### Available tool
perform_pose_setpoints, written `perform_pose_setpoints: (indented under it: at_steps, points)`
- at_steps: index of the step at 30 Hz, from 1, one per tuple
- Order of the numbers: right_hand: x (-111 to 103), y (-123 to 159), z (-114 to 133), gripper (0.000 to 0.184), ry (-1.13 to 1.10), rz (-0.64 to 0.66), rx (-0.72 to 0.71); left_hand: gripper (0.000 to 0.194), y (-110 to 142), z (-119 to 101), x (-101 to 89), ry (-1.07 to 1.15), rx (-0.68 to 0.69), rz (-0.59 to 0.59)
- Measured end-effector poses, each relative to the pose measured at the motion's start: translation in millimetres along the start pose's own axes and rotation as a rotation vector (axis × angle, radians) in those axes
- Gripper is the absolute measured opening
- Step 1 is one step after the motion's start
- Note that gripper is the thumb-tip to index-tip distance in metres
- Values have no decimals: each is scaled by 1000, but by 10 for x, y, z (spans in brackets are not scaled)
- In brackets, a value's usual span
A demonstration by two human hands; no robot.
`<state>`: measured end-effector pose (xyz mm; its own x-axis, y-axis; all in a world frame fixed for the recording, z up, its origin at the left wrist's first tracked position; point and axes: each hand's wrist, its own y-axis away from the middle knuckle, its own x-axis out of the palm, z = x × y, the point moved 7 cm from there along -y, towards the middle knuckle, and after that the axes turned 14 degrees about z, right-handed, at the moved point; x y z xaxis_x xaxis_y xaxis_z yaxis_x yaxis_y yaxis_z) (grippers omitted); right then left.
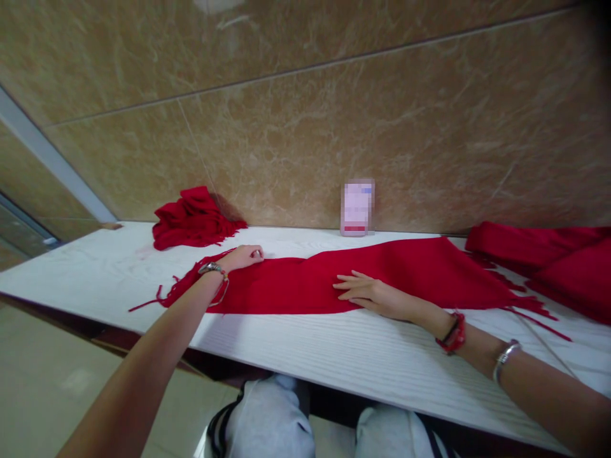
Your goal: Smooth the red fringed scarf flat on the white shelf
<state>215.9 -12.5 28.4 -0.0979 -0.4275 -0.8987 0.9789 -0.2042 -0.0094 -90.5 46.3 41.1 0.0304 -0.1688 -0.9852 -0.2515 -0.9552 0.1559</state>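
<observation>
A red fringed scarf [286, 286] lies stretched lengthwise along the white table, with tassels at both ends. At its far edge, toward the left end, my left hand [242, 256] is closed, thumb and fingers curled together on the cloth's edge. My right hand [370, 294] rests flat near the scarf's middle, its fingers spread on the fabric and holding nothing. The tassels at the left end are partly hidden behind my left wrist.
A crumpled red fringed cloth [193, 219] sits at the back left against the tiled wall [286, 140]. More folded red cloth [548, 254] lies at the right. A phone [357, 207] leans on the wall. My knees are under the front edge of the white table [305, 346].
</observation>
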Motion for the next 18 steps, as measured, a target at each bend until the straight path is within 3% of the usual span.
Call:
perform_pose_setpoints:
  at_steps: [3, 6, 11, 15, 18]
  points:
    - [-39, 5, 17, 32, -84, -16, -22, 19, -17, 221, -137, -16, -64, -15]
    - [-36, 11, 28, 30, -105, 13, -20, 20, 31, 238, -196, -52, -138, -92]
    - [-16, 16, 42, 32, -20, 38, 16, 36, 254, -183, 22, -88, -166, -234]
    - [-6, 17, 28, 36, 37, 14, 18, 48, 449, -470, 321, -54, -37, -58]
    - [0, 21, -2, 35, 67, -19, 11, 50, 639, -519, 285, -36, 39, -45]
